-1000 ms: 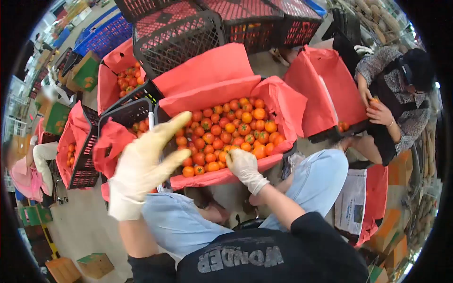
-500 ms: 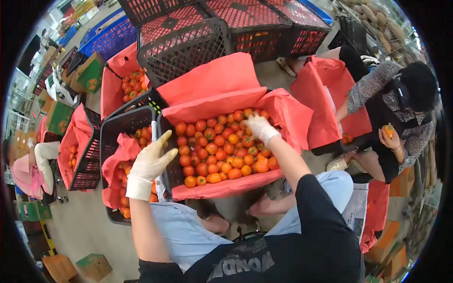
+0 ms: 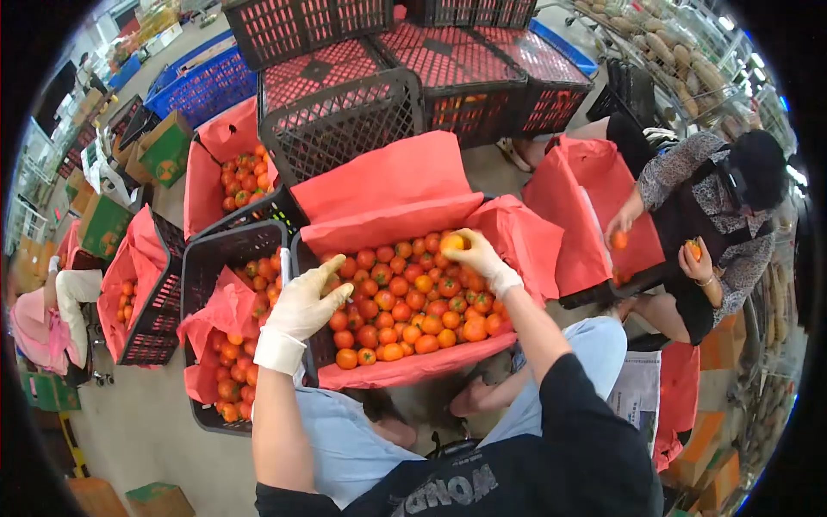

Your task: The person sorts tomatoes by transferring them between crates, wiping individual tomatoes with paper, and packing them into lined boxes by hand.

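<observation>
In front of me stands a crate lined with red paper (image 3: 405,372), filled with red and orange tomatoes (image 3: 401,297). My right hand (image 3: 480,258), in a whitish glove, pinches a yellow-orange tomato (image 3: 452,244) over the far right part of the pile. My left hand (image 3: 301,306), gloved too, hovers at the crate's left edge with thumb and fingers apart and nothing in it. Beneath and left of it, a black crate (image 3: 191,302) holds more tomatoes (image 3: 233,379) and crumpled red paper (image 3: 228,306).
A co-worker (image 3: 715,207) sits at the right with a tomato in each hand, beside another paper-lined crate (image 3: 564,207). Stacked black crates (image 3: 465,65) stand behind. More tomato crates (image 3: 159,293) are on the left, with a blue crate (image 3: 202,73) beyond.
My right hand has come up off the pile with a yellow-orange tomato. My left hand has shifted slightly right and down, still open. The co-worker's far hand now shows a tomato.
</observation>
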Tool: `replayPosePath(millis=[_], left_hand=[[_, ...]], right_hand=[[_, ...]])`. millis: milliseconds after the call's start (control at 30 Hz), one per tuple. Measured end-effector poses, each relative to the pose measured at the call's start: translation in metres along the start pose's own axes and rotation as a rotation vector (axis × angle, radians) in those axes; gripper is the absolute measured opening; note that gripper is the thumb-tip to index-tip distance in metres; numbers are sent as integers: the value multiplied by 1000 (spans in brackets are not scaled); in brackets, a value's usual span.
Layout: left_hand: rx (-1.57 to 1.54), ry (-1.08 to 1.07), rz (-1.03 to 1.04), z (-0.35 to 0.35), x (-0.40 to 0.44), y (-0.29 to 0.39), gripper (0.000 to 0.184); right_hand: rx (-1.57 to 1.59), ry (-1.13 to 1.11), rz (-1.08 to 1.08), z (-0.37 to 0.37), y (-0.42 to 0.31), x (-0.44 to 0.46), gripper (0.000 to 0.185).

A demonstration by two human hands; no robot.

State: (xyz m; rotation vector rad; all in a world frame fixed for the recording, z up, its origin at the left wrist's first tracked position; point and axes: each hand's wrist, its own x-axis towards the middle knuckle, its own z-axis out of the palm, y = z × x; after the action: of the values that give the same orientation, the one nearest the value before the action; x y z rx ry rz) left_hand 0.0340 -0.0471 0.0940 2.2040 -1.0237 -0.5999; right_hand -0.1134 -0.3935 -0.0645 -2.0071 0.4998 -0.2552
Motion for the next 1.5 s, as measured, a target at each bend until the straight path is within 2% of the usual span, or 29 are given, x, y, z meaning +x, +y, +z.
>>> replayPosePath(millis=[67,133,200,233,267,367,433,467,500,600,633,667,733,800,833,867,933,1000,1067,1133,1167,1200,1267,1300,1333,1400,1433,1467,1500], left_hand=[[-27,-19,23,3,3,16,57],[-229,8,73,18,6,40,61],[-299,9,321,40,9,60,75],[-532,-96,264,47,-1,81,80],[-555,-143,355,55,-4,91,79],[-733,-122,321,73,-22,102,68],[-800,-77,185,79,-26,99,61],[-870,-32,45,87,-27,93,55],[-921,74,60,102,-21,78,44],[-1599,103,-344,114,-36,90,67],[-1616,159,-426,130,-37,84,80],[-1616,54,-409,132,-51,91,84],[-1853,186,-508,160,-53,94,78],[-1933,170,-450,163,-56,91,82],[-1969,119,-421,163,-55,88,82],[-2008,65,-392,163,-55,87,83],[-1967,123,-441,163,-51,82,80],[-1904,128,-623,155,-51,82,75],[-1904,112,-582,143,-57,92,74],[-1888,64,-285,131,-62,104,74],[-1931,-16,-240,127,-62,103,75],[-1958,-8,-239,129,-61,106,69],[-1971,-129,-216,125,-68,107,70],[-2001,-196,-256,125,-70,101,69],[-1926,-96,-275,128,-74,103,67],[-1732,68,-52,118,-80,106,58],[-1883,-36,70,97,-75,107,52],[-2028,-123,168,74,-83,103,48],[-2125,18,204,50,-98,95,46]], right_hand=[[1021,-98,389,0,-71,-42,54],[1454,-160,174,20,-93,-69,66],[1646,-293,112,32,-121,-100,71],[1675,-175,173,39,-142,-115,72],[1606,-91,279,42,-163,-125,75],[1688,-214,242,38,-162,-144,75],[1635,-377,180,37,-145,-150,71],[1637,-379,191,38,-146,-154,71],[1619,-280,256,40,-150,-156,66],[1477,-132,251,47,-156,-162,50],[1548,-1,276,54,-156,-162,45],[1613,131,295,61,-158,-161,40],[1497,228,264,75,-176,-166,38],[903,459,-92,88,-187,-168,40],[787,449,-167,91,-176,-167,40],[783,443,-162,86,-178,-172,40],[1236,239,-105,66,-191,-182,38],[1051,316,-123,49,-185,-181,42],[713,369,-190,35,-180,-183,41],[580,340,-248,33,-180,-190,41],[453,308,-300,30,-178,-193,42],[50,297,-367,27,-171,-191,49],[-211,192,-531,25,-172,-189,53],[-41,131,-506,30,-169,-190,58],[219,71,-489,34,-168,-193,61],[527,144,-510,47,-153,-190,63],[580,221,-400,52,-144,-197,64],[588,225,-392,51,-131,-198,64],[139,267,-332,50,-114,-200,57]])
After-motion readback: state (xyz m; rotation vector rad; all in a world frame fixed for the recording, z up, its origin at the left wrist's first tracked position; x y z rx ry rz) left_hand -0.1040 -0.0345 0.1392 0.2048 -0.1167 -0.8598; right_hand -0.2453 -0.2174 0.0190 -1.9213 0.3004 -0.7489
